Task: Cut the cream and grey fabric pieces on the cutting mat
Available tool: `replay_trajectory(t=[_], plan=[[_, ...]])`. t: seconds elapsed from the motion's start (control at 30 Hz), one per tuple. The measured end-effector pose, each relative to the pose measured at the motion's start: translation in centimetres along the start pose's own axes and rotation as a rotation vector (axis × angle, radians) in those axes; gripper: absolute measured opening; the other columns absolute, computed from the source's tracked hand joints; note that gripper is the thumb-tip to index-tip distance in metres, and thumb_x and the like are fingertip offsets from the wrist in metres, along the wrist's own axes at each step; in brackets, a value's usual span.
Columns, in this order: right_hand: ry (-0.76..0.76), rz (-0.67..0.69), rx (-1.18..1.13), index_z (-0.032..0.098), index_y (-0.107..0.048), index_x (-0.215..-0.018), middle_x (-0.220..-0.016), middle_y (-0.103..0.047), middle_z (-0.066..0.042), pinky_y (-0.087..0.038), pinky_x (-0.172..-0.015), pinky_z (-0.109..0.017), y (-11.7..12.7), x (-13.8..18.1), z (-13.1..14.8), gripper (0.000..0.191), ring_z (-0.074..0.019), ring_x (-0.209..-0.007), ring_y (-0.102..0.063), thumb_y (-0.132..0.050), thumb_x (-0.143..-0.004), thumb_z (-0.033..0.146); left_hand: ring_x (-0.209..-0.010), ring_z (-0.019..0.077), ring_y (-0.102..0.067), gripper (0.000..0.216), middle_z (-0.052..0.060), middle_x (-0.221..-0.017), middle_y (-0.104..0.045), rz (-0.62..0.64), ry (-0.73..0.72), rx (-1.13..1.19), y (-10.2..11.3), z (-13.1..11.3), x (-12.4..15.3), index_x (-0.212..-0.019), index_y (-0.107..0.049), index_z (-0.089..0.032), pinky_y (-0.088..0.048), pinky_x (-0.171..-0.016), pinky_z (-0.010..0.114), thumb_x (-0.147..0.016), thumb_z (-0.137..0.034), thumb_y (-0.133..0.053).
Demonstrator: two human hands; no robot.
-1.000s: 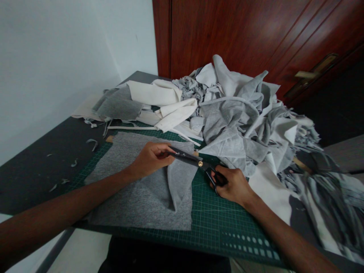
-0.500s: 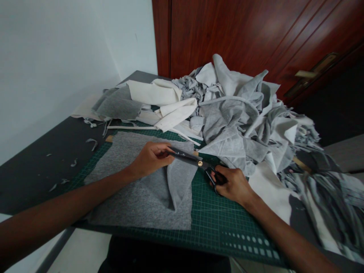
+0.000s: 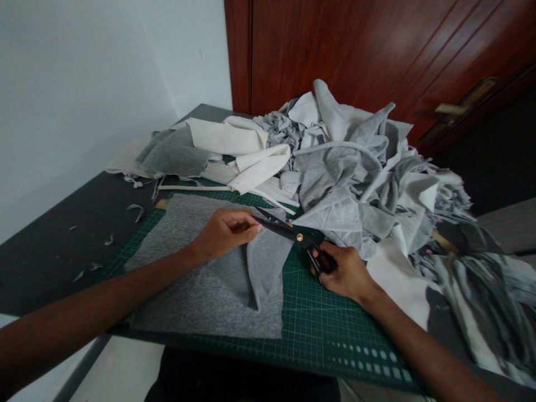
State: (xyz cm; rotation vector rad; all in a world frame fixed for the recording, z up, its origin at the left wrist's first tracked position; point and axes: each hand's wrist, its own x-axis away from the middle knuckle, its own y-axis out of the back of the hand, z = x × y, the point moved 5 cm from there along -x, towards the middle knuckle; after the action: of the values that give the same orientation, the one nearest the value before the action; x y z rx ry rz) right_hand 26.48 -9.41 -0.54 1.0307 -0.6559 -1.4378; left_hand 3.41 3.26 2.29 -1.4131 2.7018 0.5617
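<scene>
A pair of black scissors (image 3: 285,229) with a gold-coloured pivot is in my right hand (image 3: 345,269), whose fingers are wrapped through the handles. The blades point left, over the top right part of a grey fabric piece (image 3: 180,290). My left hand (image 3: 226,230) pinches a bit of this fabric right beside the blade tips. The fabric lies on a green cutting mat (image 3: 310,318), with a folded-over flap (image 3: 268,262) below the blades. Small pale bits sit on the upper blade.
A large heap of grey and white fabric scraps (image 3: 343,173) covers the back right. Cream fabric pieces (image 3: 228,135) and a grey piece (image 3: 178,152) lie at the back left. Dark strips (image 3: 473,301) are at the right. Behind stands a reddish-brown door (image 3: 335,50).
The scissors have shifted slightly right and their blade tips have come away from my left fingers. My left hand stays nearly in place, its fingertips now showing on the fabric.
</scene>
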Motion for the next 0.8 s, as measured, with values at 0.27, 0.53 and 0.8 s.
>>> replay_trajectory(t=[0.27,0.53,0.8], plan=[[0.059,0.032,0.044,0.021,-0.056,-0.076,-0.061,-0.059,0.003,-0.036,-0.047,-0.023,0.1,-0.2,0.7,0.004,-0.0099,-0.048,-0.051,-0.059,-0.075,0.023,-0.05,0.0059,-0.052,0.012,0.0,-0.065,-0.066,-0.034,0.012,-0.006,0.2,0.7,-0.1,-0.074,-0.072,-0.013,-0.035,-0.043,0.014,-0.067,-0.022,-0.068],[0.062,0.048,0.026,0.021,-0.057,-0.077,-0.061,-0.059,0.003,-0.036,-0.047,-0.023,0.3,-0.2,0.6,0.003,-0.0102,-0.048,-0.051,-0.059,-0.075,0.021,-0.052,0.0067,-0.054,0.015,0.001,-0.067,-0.067,-0.036,0.04,-0.001,0.2,1.1,-0.1,-0.075,-0.072,-0.013,-0.037,-0.045,0.014,-0.067,-0.025,-0.069],[0.059,0.076,0.022,0.021,-0.055,-0.075,-0.06,-0.058,0.003,-0.035,-0.047,-0.024,0.4,-0.3,0.5,0.003,-0.0102,-0.047,-0.047,-0.056,-0.076,0.019,-0.053,0.007,-0.054,0.012,0.0,-0.066,-0.064,-0.015,0.046,-0.012,0.1,0.7,-0.1,-0.072,-0.069,-0.013,-0.039,-0.045,0.014,-0.068,-0.024,-0.068]])
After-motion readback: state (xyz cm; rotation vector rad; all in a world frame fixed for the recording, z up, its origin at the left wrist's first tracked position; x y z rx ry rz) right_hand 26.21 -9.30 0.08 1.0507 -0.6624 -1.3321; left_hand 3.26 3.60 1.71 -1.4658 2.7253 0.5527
